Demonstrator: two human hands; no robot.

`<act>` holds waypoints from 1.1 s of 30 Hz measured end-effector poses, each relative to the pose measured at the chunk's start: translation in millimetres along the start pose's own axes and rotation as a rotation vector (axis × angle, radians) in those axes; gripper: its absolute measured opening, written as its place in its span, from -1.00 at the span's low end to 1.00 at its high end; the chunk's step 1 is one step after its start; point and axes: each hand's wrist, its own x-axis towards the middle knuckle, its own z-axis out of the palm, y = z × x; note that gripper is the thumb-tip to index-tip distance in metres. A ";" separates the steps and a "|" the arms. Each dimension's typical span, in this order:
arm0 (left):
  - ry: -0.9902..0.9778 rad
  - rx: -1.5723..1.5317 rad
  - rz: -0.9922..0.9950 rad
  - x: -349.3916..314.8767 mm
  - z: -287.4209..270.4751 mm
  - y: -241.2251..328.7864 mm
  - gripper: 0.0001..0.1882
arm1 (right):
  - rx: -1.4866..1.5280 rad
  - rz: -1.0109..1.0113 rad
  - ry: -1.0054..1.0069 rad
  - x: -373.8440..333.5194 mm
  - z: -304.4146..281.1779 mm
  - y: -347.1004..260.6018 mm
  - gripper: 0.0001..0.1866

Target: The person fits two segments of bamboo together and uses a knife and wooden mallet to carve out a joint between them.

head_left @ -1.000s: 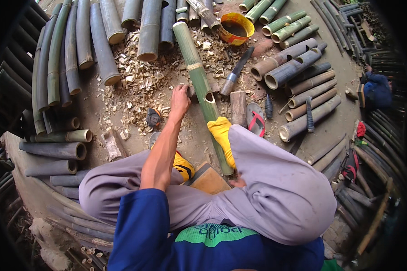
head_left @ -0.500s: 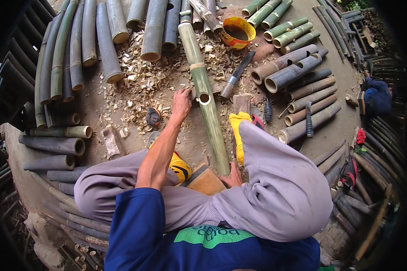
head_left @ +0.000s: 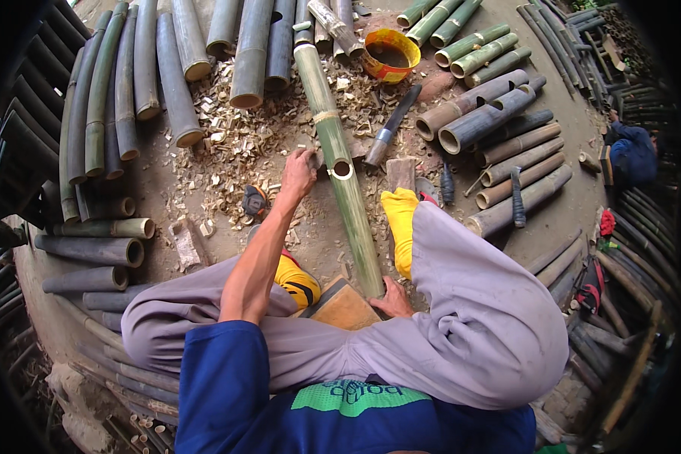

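A long green bamboo pole lies on the ground between my legs, pointing away from me. A round hole is cut in its upper side. My left hand reaches forward and lies against the pole's left side just beside that hole, fingers curled on it. My right hand holds the pole's near end where it meets a wooden block. My yellow-socked feet sit on either side of the pole.
Wood chips cover the dirt ahead. Grey bamboo lengths are stacked at left and top; cut sections lie at right. A yellow bowl, a knife and a mallet lie near the pole. Another person crouches at far right.
My right foot and knee have shifted rightward alongside the pole, and the hole now faces up more plainly. My left hand has stayed by the hole.
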 end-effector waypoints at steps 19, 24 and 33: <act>-0.240 0.290 0.161 89.9 -249.9 123.5 -0.63 | 0.198 0.020 0.223 -11.2 -84.5 7.8 -0.45; -0.323 0.360 0.101 67.0 -269.1 88.5 -0.79 | 0.219 -0.016 0.246 3.7 -81.2 -12.6 -0.52; -0.366 0.357 0.051 49.0 -260.7 31.1 -0.65 | 0.267 -0.081 0.286 36.1 -86.6 -35.1 -0.64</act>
